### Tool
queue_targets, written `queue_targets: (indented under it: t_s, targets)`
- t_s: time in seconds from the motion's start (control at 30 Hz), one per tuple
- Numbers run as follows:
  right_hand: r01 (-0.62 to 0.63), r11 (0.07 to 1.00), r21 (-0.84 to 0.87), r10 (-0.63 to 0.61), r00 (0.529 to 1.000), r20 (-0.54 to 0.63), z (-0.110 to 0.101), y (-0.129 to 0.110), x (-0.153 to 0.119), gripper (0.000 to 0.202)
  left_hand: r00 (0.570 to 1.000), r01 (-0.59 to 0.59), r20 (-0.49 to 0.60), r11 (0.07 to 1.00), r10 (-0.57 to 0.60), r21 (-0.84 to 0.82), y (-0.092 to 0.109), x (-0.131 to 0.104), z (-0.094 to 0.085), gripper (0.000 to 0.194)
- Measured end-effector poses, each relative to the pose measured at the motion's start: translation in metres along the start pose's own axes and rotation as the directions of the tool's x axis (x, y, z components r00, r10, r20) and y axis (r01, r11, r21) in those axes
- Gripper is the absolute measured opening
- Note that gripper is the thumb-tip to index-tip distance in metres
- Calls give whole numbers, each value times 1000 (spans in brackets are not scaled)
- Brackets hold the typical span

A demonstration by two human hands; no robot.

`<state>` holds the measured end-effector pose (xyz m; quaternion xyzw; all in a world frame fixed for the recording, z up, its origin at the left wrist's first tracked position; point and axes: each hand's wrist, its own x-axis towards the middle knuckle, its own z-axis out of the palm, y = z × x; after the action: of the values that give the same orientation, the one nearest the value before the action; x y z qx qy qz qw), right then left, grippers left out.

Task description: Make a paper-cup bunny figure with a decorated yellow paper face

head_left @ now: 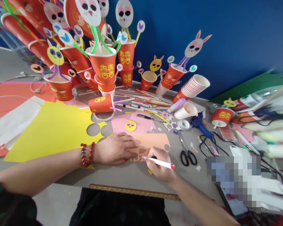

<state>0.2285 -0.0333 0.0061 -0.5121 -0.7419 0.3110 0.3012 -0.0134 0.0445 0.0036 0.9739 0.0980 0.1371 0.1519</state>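
A white marker with a red end (162, 163) is gripped in my right hand (163, 168), its tip on the peach paper (153, 141), where small outlines are drawn. Flat across the left part of that sheet lies my left hand (118, 149), fingers stretched out and pressing it down. The sheet has cut-out notches along its edges. Just beyond it, a yellow paper face (130, 125) with purple eyes rests on pink paper (118, 121). Left of my left hand spreads a yellow sheet (54, 128) with round holes cut out.
Red paper cups with paper animal heads (103, 67) crowd the back left. Scissors (188, 157) lie right of my right hand, near a blue glue gun (202, 125) with its cord and a tape roll (184, 124). Pens and sticks (141, 100) litter the back.
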Motion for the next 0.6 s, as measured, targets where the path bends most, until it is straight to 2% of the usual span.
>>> queue_targets:
  t_s: [0.6]
  targets:
    - [8, 999, 43, -9, 1000, 20, -1, -1, 1, 18, 999, 6, 50, 1000, -5, -10, -1, -1, 2, 30]
